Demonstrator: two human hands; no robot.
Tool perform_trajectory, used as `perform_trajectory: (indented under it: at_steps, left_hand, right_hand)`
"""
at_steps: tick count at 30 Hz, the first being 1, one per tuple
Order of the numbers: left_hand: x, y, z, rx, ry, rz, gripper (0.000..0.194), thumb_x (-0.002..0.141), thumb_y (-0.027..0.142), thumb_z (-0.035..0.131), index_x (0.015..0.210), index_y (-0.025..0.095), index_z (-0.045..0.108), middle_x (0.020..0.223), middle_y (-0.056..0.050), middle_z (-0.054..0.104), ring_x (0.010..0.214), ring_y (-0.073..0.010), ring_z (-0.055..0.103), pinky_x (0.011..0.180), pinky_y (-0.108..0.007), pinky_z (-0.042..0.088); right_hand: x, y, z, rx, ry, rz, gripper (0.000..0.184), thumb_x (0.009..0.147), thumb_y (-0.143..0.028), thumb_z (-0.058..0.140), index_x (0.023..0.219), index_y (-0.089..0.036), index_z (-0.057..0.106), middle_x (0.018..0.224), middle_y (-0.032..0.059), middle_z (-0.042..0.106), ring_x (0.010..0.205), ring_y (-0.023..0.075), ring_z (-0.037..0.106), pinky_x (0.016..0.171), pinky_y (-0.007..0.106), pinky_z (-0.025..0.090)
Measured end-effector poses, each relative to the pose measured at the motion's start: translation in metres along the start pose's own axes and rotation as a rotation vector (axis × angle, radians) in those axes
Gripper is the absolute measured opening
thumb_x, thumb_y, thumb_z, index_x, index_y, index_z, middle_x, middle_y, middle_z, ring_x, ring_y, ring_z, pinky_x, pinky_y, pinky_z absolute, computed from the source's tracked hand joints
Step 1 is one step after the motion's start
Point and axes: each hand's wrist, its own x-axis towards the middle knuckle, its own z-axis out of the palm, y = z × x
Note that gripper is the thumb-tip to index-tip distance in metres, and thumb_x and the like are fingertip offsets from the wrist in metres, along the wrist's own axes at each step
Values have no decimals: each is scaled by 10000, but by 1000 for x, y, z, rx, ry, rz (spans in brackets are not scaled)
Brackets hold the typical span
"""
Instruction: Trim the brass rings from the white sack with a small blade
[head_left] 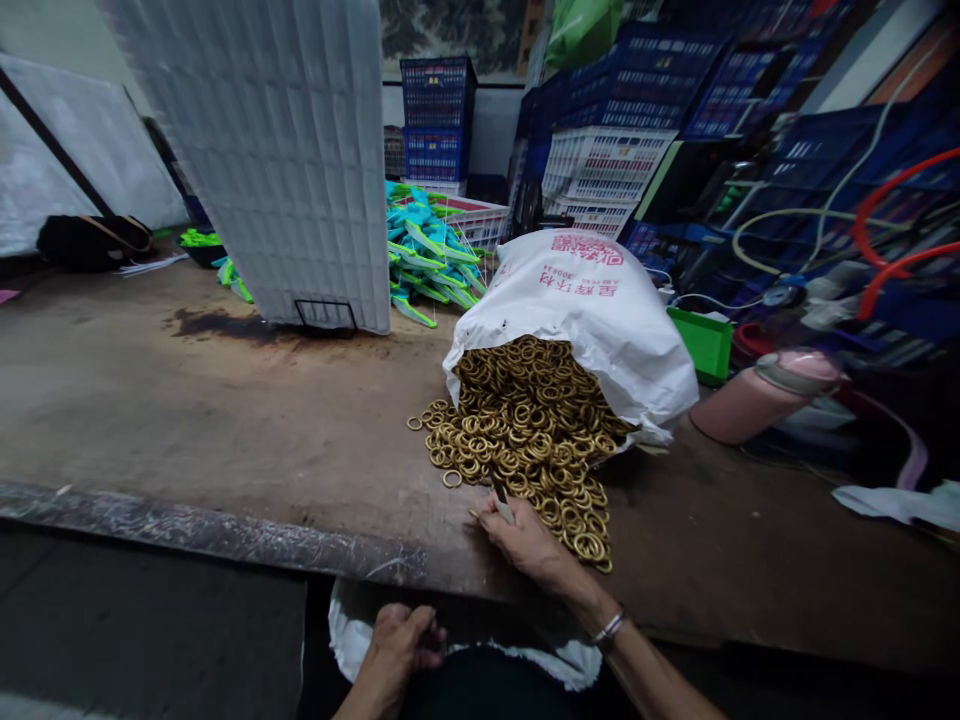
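A heap of brass-coloured rings (525, 430) spills from the mouth of a white woven sack (577, 300) onto the table. At the heap's front edge, my right hand (525, 540) is closed around a small knife (501, 500) with a dark, narrow tip and a pale flat part. One ring (474, 513) shows at its fingertips. Below the table edge, my left hand (405, 640) is closed with its fingers curled; what it holds, if anything, is hidden. Under it, in front of my lap, lies the rim of a white bag (349, 630).
A tall white ribbed panel (300, 170) stands on the wooden table (187, 420). Behind it are turquoise and lime-green pieces (431, 250). On the right are a pink bottle (765, 395), a green tray (701, 345) and an orange hose (870, 230). Blue crates (439, 100) are stacked behind.
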Motion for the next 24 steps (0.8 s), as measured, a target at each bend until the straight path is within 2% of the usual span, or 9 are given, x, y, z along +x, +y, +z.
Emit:
perform_trajectory:
  at_steps: [5,7,9,10,12,14,17,19,24]
  left_hand:
    - [-24,14,11,310,-205,184,323,679,423,581,554,126,553,462,-8,539,389,-83,440,390,-186,326]
    - [-32,27,18,299,-187,300,275,684,414,574,618,153,519,506,18,520,375,-76,414,352,-175,297]
    - [-33,41,26,261,-97,421,236,709,384,561,809,172,530,578,40,498,410,-69,416,373,-163,303]
    - [-32,48,31,252,-64,478,273,717,362,562,919,182,525,629,37,503,445,-69,428,406,-163,323]
    - [-29,60,39,283,-69,563,356,731,327,558,1052,186,498,670,29,506,499,-76,442,462,-171,347]
    - [-25,68,46,343,-143,619,290,752,317,534,1001,168,542,667,16,519,544,-92,454,511,-185,361]
    - [-23,72,53,398,-224,667,195,779,319,495,724,150,577,603,15,508,564,-103,440,545,-193,355]
    - [-22,70,53,410,-204,687,219,776,312,499,633,153,545,569,23,486,558,-104,426,543,-193,348]
    - [-17,61,50,513,-101,785,205,771,293,512,624,162,566,567,19,499,558,-112,430,551,-201,346]
  right_hand:
    - [-14,2,-1,197,-85,109,171,786,-316,423,669,-198,381,486,-99,277,399,45,216,395,183,167]
    - [-17,-1,-1,252,-124,135,170,778,-329,436,678,-199,394,463,-107,267,377,43,200,376,187,142]
    - [-20,-5,-1,296,-165,147,180,769,-352,453,689,-197,409,458,-111,273,367,40,200,366,185,138]
    - [-21,-8,-1,312,-186,149,187,765,-362,461,695,-195,415,462,-110,283,367,38,206,365,182,144]
    - [-25,-13,0,337,-219,148,197,760,-371,472,697,-192,421,471,-108,299,373,35,225,370,175,163]
    - [-28,-17,-1,360,-243,143,208,759,-378,479,691,-189,423,478,-105,305,384,33,236,378,173,173]
    - [-31,-17,0,401,-247,142,208,760,-374,478,684,-191,412,481,-104,289,391,36,222,382,177,170]
    - [-31,-13,1,386,-210,137,197,760,-353,475,672,-190,408,482,-101,288,398,39,220,386,178,174]
    - [-29,-1,8,264,-78,69,246,810,-388,413,674,-184,424,478,-85,357,414,45,277,409,172,215]
